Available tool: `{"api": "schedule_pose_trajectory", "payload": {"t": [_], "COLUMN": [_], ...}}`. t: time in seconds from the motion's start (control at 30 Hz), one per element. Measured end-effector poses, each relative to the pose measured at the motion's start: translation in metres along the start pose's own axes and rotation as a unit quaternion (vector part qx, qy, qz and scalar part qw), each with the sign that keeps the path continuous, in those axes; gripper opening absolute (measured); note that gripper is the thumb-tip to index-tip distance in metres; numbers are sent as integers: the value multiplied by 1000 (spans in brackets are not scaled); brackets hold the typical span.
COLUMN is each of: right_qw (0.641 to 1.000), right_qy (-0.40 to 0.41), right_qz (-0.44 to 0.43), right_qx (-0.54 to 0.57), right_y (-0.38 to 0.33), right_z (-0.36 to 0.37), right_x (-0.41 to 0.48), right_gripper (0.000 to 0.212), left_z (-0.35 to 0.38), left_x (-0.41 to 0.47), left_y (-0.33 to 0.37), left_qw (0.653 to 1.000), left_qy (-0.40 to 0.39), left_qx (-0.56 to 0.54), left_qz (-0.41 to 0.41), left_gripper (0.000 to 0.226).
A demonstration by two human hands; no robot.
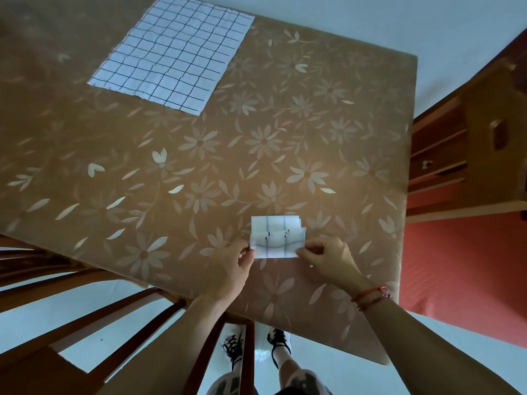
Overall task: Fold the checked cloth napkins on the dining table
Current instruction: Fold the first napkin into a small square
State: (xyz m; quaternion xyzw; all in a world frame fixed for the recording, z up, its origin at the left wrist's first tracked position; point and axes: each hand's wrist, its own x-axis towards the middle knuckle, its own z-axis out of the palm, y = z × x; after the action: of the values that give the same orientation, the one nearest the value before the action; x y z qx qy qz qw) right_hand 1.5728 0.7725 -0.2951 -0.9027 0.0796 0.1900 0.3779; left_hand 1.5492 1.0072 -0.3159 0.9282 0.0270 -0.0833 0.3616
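Note:
A small, many-times-folded white checked napkin (273,236) lies near the table's front edge. My left hand (229,267) pinches its lower left corner and my right hand (328,259) pinches its lower right edge. The folded layers are slightly offset at the upper right. A second checked napkin (171,52) lies flat and unfolded at the far left of the table, well away from both hands.
The table (256,143) carries a brown cloth with pale flowers. A wooden chair (99,303) stands at the near left edge and another chair with a red seat (467,238) at the right. My feet in white shoes (256,346) show below the table edge.

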Motion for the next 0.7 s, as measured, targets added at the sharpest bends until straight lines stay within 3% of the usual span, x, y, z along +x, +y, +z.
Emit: {"api": "schedule_pose_trajectory", "payload": {"t": [0.3, 0.47, 0.53, 0.63, 0.7], "right_qw": [997, 993, 993, 992, 993], "right_qy": [2, 12, 11, 4, 2], "right_qz": [75, 103, 112, 117, 116], "right_qx": [34, 47, 45, 38, 36], "right_y": [-9, -13, -15, -18, -18], "right_z": [4, 3, 2, 0, -1], "right_x": [20, 25, 25, 25, 25], "right_gripper": [15, 10, 10, 8, 9], "left_z": [-2, 2, 2, 2, 5], "left_x": [21, 25, 25, 24, 26], "left_y": [7, -4, -2, 1, -1], "left_qw": [999, 1000, 999, 977, 959], "left_qy": [27, 11, 34, 78, 62], "left_qx": [-38, -27, 19, 118, 156], "left_qz": [-4, -5, 34, 158, 230], "left_gripper": [6, 19, 21, 26, 29]}}
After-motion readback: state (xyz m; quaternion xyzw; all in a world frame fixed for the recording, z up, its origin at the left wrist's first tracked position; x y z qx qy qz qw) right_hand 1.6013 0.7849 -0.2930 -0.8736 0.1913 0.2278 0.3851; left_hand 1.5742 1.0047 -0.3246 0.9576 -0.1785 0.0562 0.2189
